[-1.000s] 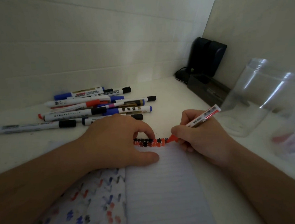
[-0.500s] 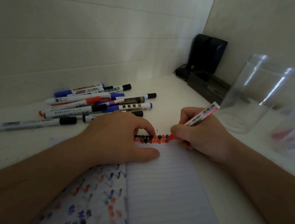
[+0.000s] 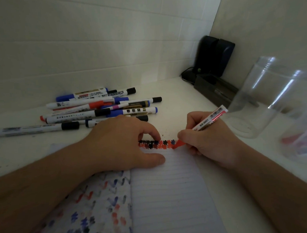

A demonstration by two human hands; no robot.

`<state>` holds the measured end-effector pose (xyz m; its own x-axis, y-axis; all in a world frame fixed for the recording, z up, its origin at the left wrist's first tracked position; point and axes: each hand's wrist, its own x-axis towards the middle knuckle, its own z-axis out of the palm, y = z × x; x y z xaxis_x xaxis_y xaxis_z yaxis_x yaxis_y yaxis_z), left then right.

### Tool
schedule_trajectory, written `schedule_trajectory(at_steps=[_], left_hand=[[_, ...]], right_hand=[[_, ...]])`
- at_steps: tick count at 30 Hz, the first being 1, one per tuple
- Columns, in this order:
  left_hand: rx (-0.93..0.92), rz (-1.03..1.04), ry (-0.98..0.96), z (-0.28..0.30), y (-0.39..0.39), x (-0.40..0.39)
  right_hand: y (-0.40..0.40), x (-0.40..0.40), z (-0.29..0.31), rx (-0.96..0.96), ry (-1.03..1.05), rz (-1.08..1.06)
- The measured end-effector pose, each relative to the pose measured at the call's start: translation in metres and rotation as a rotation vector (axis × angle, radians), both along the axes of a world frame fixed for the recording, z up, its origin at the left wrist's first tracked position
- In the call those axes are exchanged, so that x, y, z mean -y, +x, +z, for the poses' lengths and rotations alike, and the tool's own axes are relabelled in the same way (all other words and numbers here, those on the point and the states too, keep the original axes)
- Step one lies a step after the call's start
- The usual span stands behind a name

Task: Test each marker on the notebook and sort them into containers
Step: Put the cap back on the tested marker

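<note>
An open lined notebook (image 3: 170,195) lies in front of me, with a row of black and red scribbles (image 3: 155,144) along its top edge. My right hand (image 3: 208,140) grips a red marker (image 3: 207,122), whose red tip touches the right end of that row. My left hand (image 3: 122,144) presses flat on the page with its fingers curled beside the scribbles and holds nothing. A pile of several capped markers (image 3: 99,108) with blue, black and red caps lies on the white table behind my left hand.
A clear plastic jar (image 3: 264,97) stands at the right. A second clear container (image 3: 301,139) with something red inside shows blurred at the right edge. Black devices (image 3: 213,61) fill the back corner by the walls. The notebook's left page (image 3: 93,207) carries older coloured marks.
The marker tip has made small strokes at the right end of the scribble row. My left hand has stayed on the page.
</note>
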<state>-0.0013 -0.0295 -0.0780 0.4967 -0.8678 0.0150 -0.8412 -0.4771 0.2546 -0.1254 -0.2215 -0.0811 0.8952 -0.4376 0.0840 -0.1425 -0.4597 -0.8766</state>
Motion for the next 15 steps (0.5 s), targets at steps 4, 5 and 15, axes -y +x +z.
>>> schedule_trajectory(at_steps=[4, 5, 15], left_hand=[[0.008, -0.002, -0.014, 0.0, 0.0, 0.0], [0.007, -0.001, -0.016, 0.0, -0.001, -0.001], [-0.089, -0.018, -0.171, -0.007, 0.001, -0.004]], right_hand=[[0.001, 0.001, -0.002, 0.035, 0.065, -0.033], [0.001, 0.001, -0.003, 0.037, 0.051, -0.035], [0.001, 0.012, 0.0, 0.171, 0.4, 0.012]])
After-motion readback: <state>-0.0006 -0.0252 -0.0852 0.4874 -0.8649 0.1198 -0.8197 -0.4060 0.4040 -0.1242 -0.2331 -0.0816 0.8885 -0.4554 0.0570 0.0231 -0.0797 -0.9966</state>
